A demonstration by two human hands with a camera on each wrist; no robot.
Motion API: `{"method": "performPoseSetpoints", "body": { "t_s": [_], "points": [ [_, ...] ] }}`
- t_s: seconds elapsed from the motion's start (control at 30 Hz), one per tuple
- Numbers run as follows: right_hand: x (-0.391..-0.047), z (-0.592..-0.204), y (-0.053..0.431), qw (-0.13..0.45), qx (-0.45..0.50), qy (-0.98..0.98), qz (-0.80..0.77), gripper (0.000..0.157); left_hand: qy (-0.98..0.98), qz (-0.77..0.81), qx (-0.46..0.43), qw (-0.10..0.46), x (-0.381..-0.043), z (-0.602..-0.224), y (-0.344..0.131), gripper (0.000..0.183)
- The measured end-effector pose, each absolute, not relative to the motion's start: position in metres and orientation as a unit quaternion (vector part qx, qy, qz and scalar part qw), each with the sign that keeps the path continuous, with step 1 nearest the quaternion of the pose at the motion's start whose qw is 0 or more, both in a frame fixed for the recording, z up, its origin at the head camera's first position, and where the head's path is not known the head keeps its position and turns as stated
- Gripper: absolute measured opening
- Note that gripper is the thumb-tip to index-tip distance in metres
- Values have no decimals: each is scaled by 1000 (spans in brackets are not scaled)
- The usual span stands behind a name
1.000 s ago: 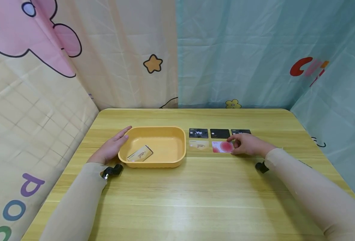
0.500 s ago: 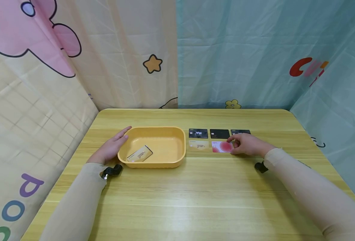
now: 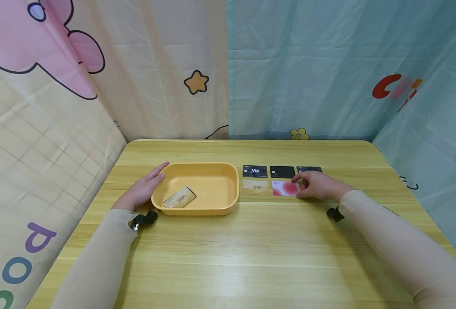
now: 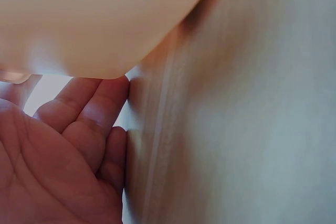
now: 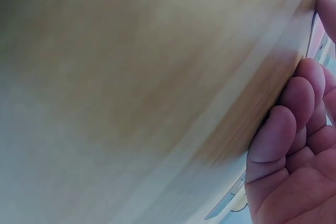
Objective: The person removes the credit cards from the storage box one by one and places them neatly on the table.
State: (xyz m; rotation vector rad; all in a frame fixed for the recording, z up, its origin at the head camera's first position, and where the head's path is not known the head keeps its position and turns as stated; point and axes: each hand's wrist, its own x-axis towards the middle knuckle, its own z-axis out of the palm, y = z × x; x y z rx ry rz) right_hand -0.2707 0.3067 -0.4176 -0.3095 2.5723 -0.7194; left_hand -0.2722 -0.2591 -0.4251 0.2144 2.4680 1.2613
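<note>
My left hand point(image 3: 141, 191) rests against the left side of a yellow plastic tray point(image 3: 233, 189), its thumb at the rim. In the left wrist view, the fingers point(image 4: 97, 106) lie fairly straight beside the tray's outer wall point(image 4: 94, 30). A beige card point(image 3: 180, 198) lies slanted in the tray, with a dark edge showing beneath it. My right hand point(image 3: 320, 185) pinches the right edge of a pink and white card point(image 3: 284, 188) lying on the table. In the right wrist view, its curled fingers point(image 5: 273, 137) touch the tabletop; the card is mostly hidden there.
Left of the pink card lies a beige card point(image 3: 255, 187). Behind them is a row of dark cards: a Vip card point(image 3: 254, 171), a black card point(image 3: 282, 172) and another point(image 3: 309, 168), partly covered by my right hand. Printed curtains surround the wooden table point(image 3: 228, 253).
</note>
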Motion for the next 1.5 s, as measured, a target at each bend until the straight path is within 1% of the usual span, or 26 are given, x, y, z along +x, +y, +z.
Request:
{"method": "performPoseSetpoints", "body": {
  "t_s": [0.93,1.5],
  "points": [
    [-271,-418,307,229,-106,930,-266,52,861,467,75,188,-271,-426,-258,63],
    [-270,-417,306,229,-97,929,-273,53,879,437,73,177,-272,-425,-258,63]
  ]
}}
